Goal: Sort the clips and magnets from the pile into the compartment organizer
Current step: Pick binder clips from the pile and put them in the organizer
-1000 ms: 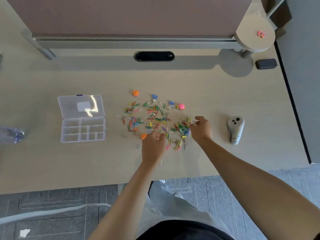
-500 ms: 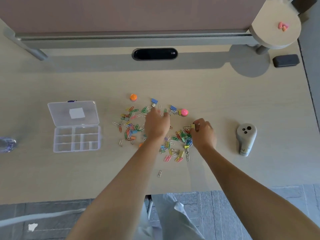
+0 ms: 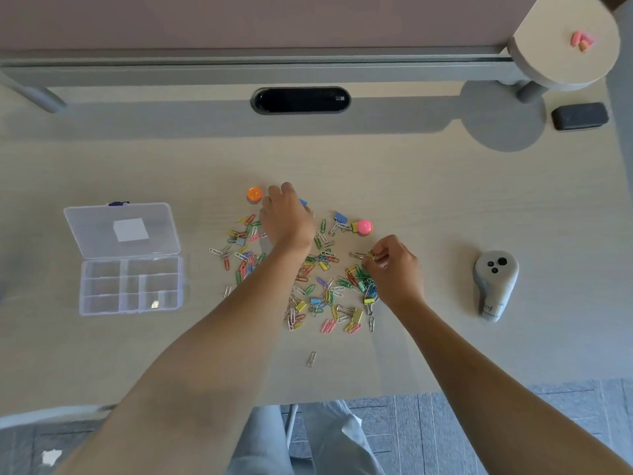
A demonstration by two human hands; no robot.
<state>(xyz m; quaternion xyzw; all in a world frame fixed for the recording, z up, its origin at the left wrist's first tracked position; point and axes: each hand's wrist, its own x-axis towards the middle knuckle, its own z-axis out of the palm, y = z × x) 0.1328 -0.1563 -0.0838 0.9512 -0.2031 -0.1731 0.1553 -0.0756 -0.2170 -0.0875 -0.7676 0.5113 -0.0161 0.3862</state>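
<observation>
Although both hands are already in the pile (image 3: 308, 269), the sorting looks barely begun. Lowest in the frame, one stray paperclip (image 3: 311, 358) lies alone below the heap. Above it the pile spreads across the frame's middle on the desk (image 3: 445, 207), a dense scatter of coloured paperclips with a few binder clips mixed in. At the pile's right edge the right hand (image 3: 394, 269) has its fingers curled, pinching what seems to be a yellow binder clip (image 3: 371, 255). Further up, the left hand (image 3: 286, 219) reaches over the pile's top, fingers bent down beside a blue clip (image 3: 303, 202); whether it grips anything I cannot tell. An orange magnet (image 3: 254, 194) sits just left of it, a pink magnet (image 3: 364, 227) to the right. At mid-left the organizer (image 3: 130, 286) lies open, its compartments nearly all empty but for one small item in the bottom row, so almost everything is left to sort.
</observation>
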